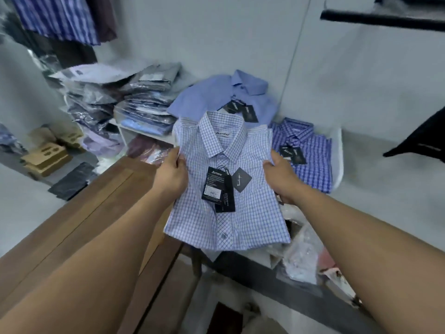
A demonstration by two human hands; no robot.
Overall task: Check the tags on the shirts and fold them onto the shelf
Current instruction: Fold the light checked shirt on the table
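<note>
Pale checked shirt, folded, black tags on front; left hand and right hand pinch side edges, probably above white shelf.

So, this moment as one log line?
left hand, right hand: grip folded light checked shirt by its sides | tags: on its front | shelf: plain blue shirt, blue plaid shirt

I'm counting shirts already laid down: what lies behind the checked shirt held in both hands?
A plain blue shirt with black tags lies behind it, a blue plaid shirt further right. The checked shirt hides the plain one's lower part.
</note>
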